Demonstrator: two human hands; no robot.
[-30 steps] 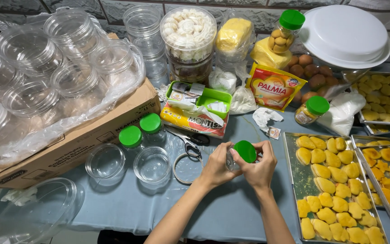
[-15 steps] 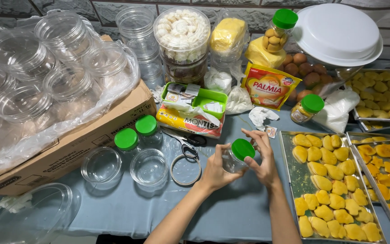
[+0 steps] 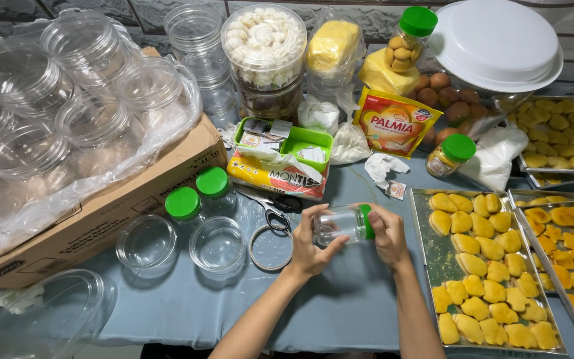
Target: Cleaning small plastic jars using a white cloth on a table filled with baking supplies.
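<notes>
While my left hand (image 3: 310, 242) grips the clear jar (image 3: 337, 225) sideways above the blue surface (image 3: 340, 312), my right hand (image 3: 388, 234) clasps its green lid (image 3: 367, 221). Cookie tray (image 3: 426, 252) just right; scissors (image 3: 275, 207) left.

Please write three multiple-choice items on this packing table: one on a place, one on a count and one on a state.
1. Where does the pair of scissors lie?
A. On the blue tablecloth, left of the hands
B. On the cookie tray
C. Inside the cardboard box

2. How many small green-lidded clear jars stand beside the cardboard box?
A. One
B. Two
C. Four

3. How is the small clear jar with a green lid held?
A. Upright, lid off
B. Upside down on the cloth
C. Tipped on its side, lid on

Answers:
1 A, the scissors rest on the cloth just left of the left hand.
2 B, two green lids show side by side there.
3 C, the jar lies sideways between both hands, with the right hand at the lid.
</notes>
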